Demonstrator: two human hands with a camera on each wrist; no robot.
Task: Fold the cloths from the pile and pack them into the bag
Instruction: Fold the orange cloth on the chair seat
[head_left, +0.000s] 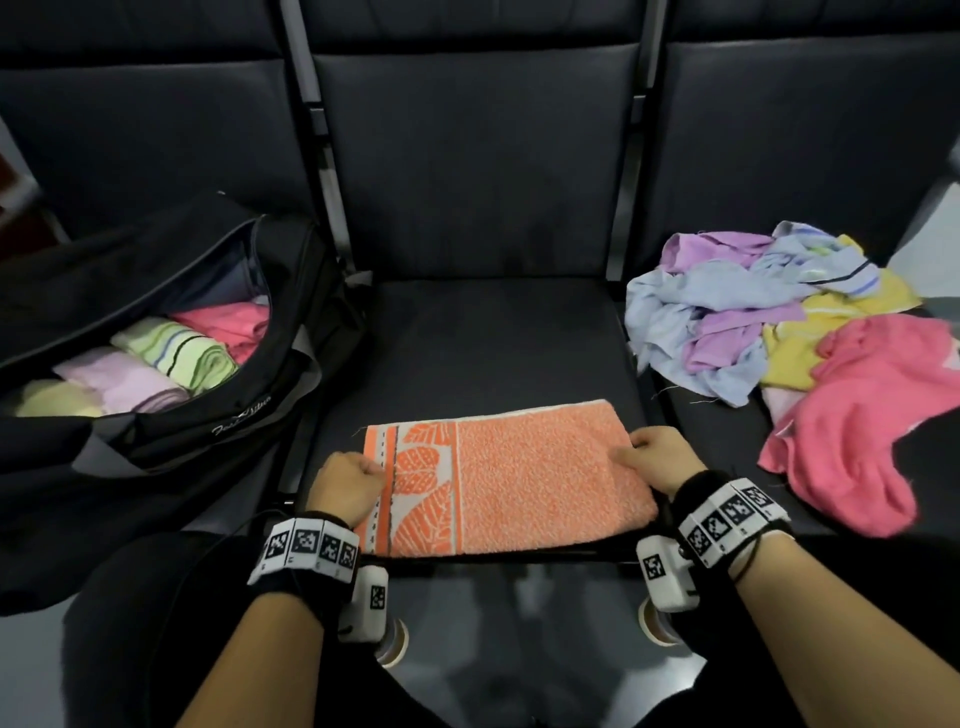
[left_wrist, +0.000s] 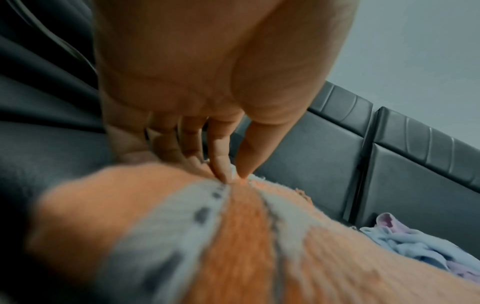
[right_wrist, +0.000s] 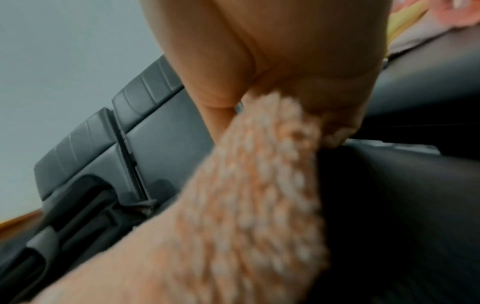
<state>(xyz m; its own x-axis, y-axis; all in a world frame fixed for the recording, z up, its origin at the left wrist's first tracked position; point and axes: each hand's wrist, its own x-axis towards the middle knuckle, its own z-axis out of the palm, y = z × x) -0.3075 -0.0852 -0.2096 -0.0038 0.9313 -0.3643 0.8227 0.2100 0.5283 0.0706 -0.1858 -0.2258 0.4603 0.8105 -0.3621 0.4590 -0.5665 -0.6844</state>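
An orange towel (head_left: 524, 480) with a white leaf-patterned band lies folded on the middle seat near its front edge. My left hand (head_left: 347, 486) pinches its left, patterned end; in the left wrist view my fingertips (left_wrist: 221, 170) and thumb close on the orange towel (left_wrist: 233, 246). My right hand (head_left: 655, 457) grips the right end, where the orange towel (right_wrist: 259, 185) runs up between thumb and curled fingers. The open black bag (head_left: 156, 332) stands on the left seat with several folded cloths inside. The pile of loose cloths (head_left: 769, 312) lies on the right seat.
A pink cloth (head_left: 857, 415) spreads at the pile's near side, over the right seat's front. Dark seat backs (head_left: 478, 156) rise behind. Metal seat dividers (head_left: 327, 171) separate the seats. The far half of the middle seat cushion (head_left: 493, 332) is bare.
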